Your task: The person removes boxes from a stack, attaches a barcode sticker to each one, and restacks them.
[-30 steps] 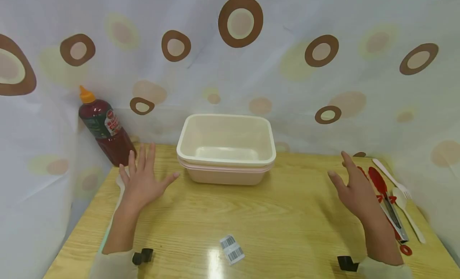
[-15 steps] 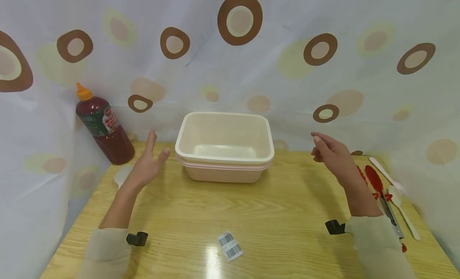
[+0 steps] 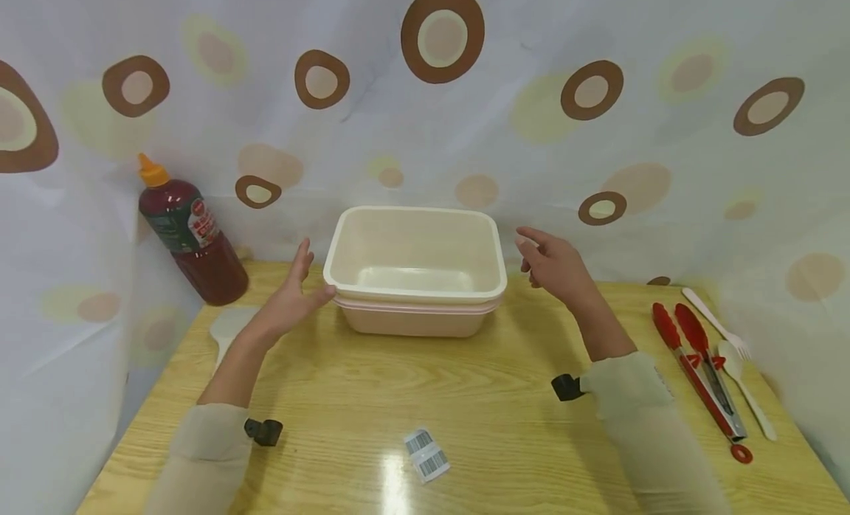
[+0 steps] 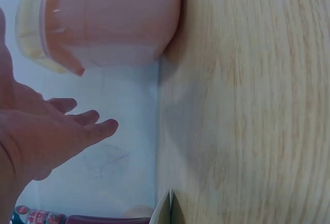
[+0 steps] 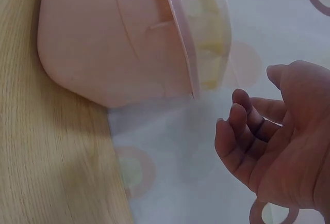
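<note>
A cream plastic bin (image 3: pixel 418 249) sits nested in a pink bin (image 3: pixel 418 321) at the back middle of the table in the head view. My left hand (image 3: pixel 288 305) is at their left side, fingers extended and thumb pointing toward the rim. The left wrist view shows a gap between this hand (image 4: pixel 44 126) and the pink wall (image 4: pixel 113 17). On the other side, my right hand (image 3: pixel 558 268) is near the right rim with loosely bent fingers. In the right wrist view, that hand (image 5: pixel 278 141) is apart from the bins and holds nothing.
A red sauce bottle (image 3: pixel 192 238) leans at the back left. Partly behind my left arm lies a white utensil (image 3: pixel 229 327). Red-tipped tongs (image 3: pixel 704 367), a white fork (image 3: pixel 713 319) and a pale spoon (image 3: pixel 747 389) lie at the right. A barcode label (image 3: pixel 427 454) is in front.
Both hands have moved inward toward the bins, the right one farther. My right fingers have bent loosely. The tongs at the right are now uncovered. The bins have stayed in place.
</note>
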{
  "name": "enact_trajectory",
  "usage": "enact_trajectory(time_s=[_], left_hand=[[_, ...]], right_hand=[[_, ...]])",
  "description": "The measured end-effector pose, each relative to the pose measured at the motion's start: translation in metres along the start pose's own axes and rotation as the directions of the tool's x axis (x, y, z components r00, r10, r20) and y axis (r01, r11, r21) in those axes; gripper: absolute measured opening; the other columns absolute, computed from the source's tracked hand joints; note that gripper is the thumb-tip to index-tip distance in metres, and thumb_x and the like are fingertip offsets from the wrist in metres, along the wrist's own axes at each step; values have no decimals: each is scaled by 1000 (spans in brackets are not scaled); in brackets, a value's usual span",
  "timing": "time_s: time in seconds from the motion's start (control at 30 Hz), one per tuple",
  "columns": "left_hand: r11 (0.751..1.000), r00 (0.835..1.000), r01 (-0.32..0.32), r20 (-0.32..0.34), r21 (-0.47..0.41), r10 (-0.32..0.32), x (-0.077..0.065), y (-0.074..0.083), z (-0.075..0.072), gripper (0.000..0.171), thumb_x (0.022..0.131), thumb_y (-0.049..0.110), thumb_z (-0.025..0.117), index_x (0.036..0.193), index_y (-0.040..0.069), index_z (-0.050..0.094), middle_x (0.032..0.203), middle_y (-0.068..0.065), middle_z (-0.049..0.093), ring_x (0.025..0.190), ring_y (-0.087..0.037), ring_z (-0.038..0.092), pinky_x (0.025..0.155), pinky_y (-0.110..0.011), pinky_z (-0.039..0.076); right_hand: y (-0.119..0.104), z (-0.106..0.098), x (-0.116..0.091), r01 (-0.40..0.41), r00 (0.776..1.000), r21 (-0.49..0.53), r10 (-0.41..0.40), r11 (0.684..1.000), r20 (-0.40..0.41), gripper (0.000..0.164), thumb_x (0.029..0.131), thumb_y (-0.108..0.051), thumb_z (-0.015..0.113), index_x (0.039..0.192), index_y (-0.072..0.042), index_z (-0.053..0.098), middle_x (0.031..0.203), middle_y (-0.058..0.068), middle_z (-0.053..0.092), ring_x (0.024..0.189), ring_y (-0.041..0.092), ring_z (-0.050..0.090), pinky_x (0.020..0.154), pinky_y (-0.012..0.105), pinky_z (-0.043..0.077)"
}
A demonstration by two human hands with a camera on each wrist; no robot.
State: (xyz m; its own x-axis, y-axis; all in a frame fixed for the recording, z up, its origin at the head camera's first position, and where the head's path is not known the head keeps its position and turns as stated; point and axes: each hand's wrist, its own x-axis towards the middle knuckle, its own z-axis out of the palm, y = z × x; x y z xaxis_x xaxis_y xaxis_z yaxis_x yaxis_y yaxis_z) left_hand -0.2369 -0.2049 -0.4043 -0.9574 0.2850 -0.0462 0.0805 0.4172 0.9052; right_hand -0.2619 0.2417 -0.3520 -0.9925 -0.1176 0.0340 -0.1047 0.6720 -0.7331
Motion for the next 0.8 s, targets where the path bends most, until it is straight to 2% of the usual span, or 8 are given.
enact_trajectory(time_s=[0.13,0.23,0.3,0.4,0.53,0.67,0.8], left_hand=[[999,999,34,37,17,-35,7,-2,6,110,95,52,66,158,37,-24,172,-6,-9,157,-41,-7,119,-73,6],[999,997,50,52,14,-50,9,-2,10,113,93,53,68,157,38,-23,172,-8,-7,157,-41,-5,120,-71,7],[999,998,35,56,3,-35,10,-2,12,113,92,51,70,157,41,-22,172,-9,-6,157,-41,-4,120,-71,7],[1000,998,-20,56,-17,21,12,-4,15,111,92,46,72,157,44,-19,172,-10,-5,157,-42,-3,120,-72,8],[997,995,-74,58,-33,75,15,-6,20,109,92,42,73,157,49,-14,172,-5,-4,158,-39,0,120,-71,8],[994,994,-90,59,-58,93,18,-7,23,109,91,40,75,156,52,-11,172,-1,-3,158,-34,2,122,-68,9],[989,991,-116,60,-96,122,22,-7,25,109,91,35,76,157,52,-9,171,-3,8,157,-32,11,123,-65,13]], right_hand=[[-6,6,5,-6,1000,-10,7,1000,28,61,107,-49,40,158,-16,36,82,5,63,62,20,57,68,37,56],[-10,11,8,-15,999,-34,16,999,30,61,108,-47,40,158,-13,36,82,6,63,59,19,54,65,35,54],[-12,14,10,-17,999,-51,18,999,34,61,108,-48,40,157,-12,37,84,9,64,62,19,54,62,34,54],[-15,20,13,-7,998,-69,10,998,54,62,107,-50,40,157,-13,38,88,10,66,67,20,56,62,35,55],[-19,23,16,-6,998,-82,11,997,66,64,106,-52,43,157,-13,38,87,13,65,63,20,56,58,33,52],[-22,23,17,-38,997,-92,44,995,67,66,106,-49,46,159,-12,34,90,16,65,61,19,54,56,32,50],[-24,24,20,-49,995,-121,59,991,75,67,105,-47,48,160,-11,31,102,20,68,69,21,58,58,31,50]])
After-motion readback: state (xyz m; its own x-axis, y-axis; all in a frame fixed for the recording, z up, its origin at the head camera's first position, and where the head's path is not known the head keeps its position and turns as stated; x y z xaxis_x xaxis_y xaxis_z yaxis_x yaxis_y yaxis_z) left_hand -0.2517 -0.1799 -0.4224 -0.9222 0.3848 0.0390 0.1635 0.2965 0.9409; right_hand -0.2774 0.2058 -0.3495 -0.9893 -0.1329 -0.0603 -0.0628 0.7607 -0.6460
